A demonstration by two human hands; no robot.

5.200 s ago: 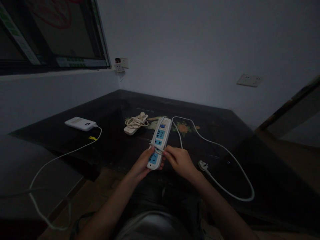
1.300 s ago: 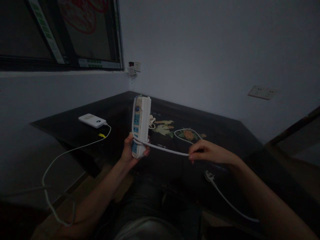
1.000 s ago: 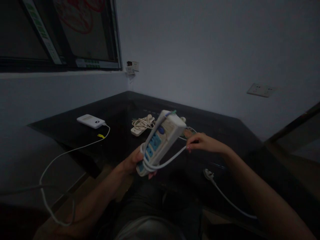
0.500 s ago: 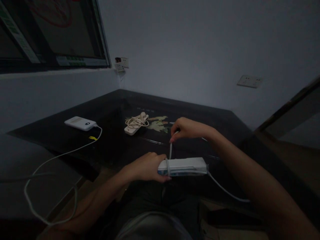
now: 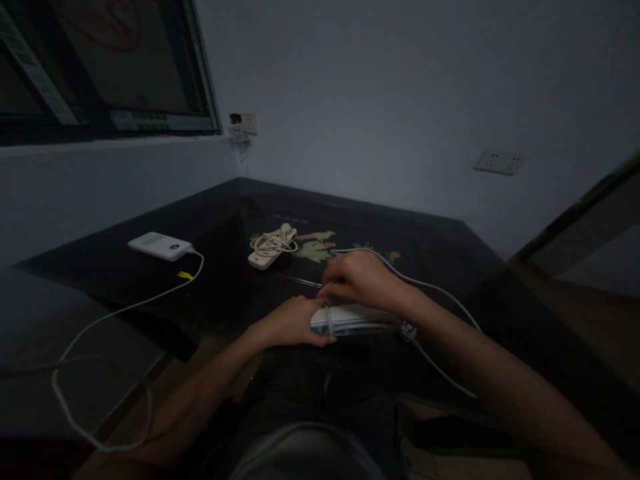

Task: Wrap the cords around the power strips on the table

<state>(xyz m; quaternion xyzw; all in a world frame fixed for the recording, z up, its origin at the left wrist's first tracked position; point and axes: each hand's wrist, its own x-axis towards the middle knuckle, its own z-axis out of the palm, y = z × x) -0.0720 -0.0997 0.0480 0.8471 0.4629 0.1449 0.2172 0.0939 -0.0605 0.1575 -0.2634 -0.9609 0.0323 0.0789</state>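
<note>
While our left hand (image 5: 293, 321) grips the power strip (image 5: 355, 319) by its left end, we should draw the cord (image 5: 329, 321) snug, though we cannot tell whether our right hand (image 5: 360, 277) pinches it.

Action at table, but no word, brand or number legible! Pale row of characters (image 5: 291, 218) across black tabletop (image 5: 215, 223), too faint to make out. Green-and-white strips (image 5: 37, 68) on window frame (image 5: 199, 73), print blurred. Red rounded emblem (image 5: 113, 37) on window pane (image 5: 140, 83). Dark round mark (image 5: 175, 247) on white device (image 5: 155, 245), too small. Yellow tag (image 5: 185, 275) by white cable (image 5: 125, 311), unreadable.
</note>
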